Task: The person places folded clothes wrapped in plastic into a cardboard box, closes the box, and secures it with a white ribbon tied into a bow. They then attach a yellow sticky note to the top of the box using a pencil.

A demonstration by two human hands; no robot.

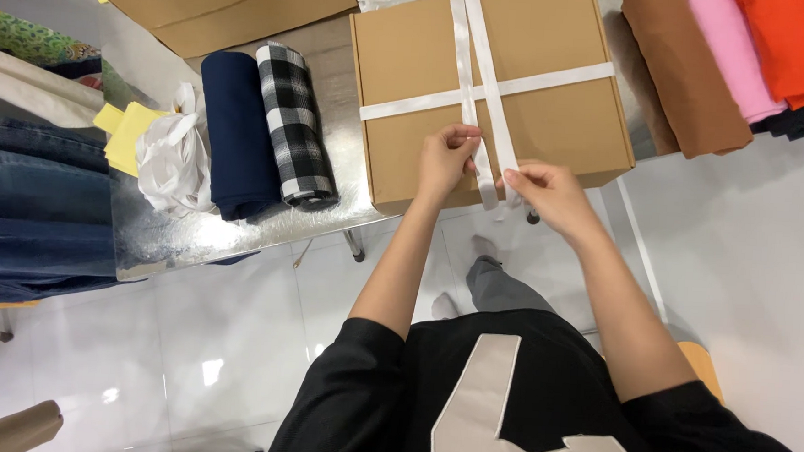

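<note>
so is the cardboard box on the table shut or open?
Shut. The cardboard box has its lid flat, with white ribbon crossed over the top; left hand and right hand each pinch a ribbon end.

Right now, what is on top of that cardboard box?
White ribbon lies crossed over the closed cardboard box. The left hand and right hand pinch its two ends at the near edge. The shut lid hides whatever is inside.

- Left hand [446, 158]: forearm stretched forward, fingers curled in a closed pinching grip.
- Right hand [551, 190]: forearm angled inward, fingertips pinched together, just beside the left.
</note>
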